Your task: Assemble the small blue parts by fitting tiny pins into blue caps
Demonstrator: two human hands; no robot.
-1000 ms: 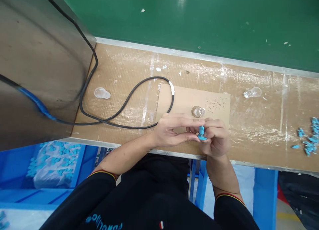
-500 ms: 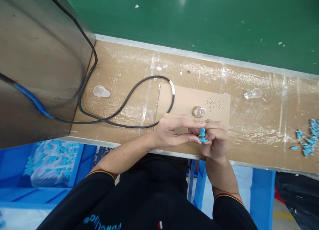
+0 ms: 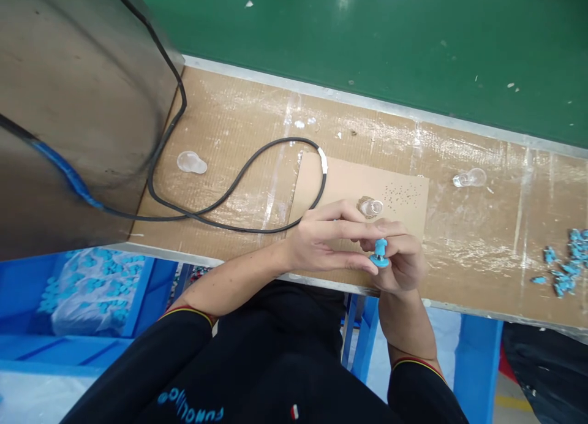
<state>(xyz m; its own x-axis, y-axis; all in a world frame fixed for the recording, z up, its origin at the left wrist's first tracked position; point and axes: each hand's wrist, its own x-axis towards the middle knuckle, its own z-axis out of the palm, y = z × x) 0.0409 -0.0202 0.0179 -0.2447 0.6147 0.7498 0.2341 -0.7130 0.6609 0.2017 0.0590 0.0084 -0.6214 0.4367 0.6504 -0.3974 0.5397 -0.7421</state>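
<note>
A small light-blue plastic figure on a round base (image 3: 380,250) is held up between my two hands, just over the front edge of the bench. My left hand (image 3: 328,237) comes in from the left, its thumb tip at the base and its fingers stretched past the top of the figure. From the other side, the bent fingers of my right hand (image 3: 400,255) grip the same piece. Some right fingertips are hidden behind it. Just beyond my hands, a clear bulb-shaped piece (image 3: 371,208) is set in a brown ring on a flat cardboard sheet (image 3: 340,173).
Several blue pieces (image 3: 569,265) lie heaped at the bench's right. Clear bulb-shaped pieces rest at left (image 3: 192,162) and right (image 3: 470,177). A black cable (image 3: 243,173) loops over the cardboard-covered bench beside a metal box (image 3: 82,117). Blue bins (image 3: 138,301) stand below; a green surface (image 3: 344,44) lies behind.
The blue figure has turned more upright and shows more of itself between my fingers. My left fingers have spread a little farther from the thumb. The view has shifted slightly.
</note>
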